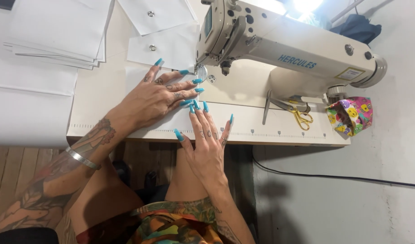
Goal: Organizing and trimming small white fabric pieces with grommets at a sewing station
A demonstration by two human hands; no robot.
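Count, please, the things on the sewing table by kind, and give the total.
Sewing machine: 1
Scissors: 1
Colourful fabric pouch: 1
White pieces with a metal snap: 2
Stack of white sheets: 1
Total: 6

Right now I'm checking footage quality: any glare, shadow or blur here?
Head view: a lamp behind the sewing machine blows out to white glare; the left hand and right hand on white fabric are evenly lit and sharp; a soft shadow falls on the floor.
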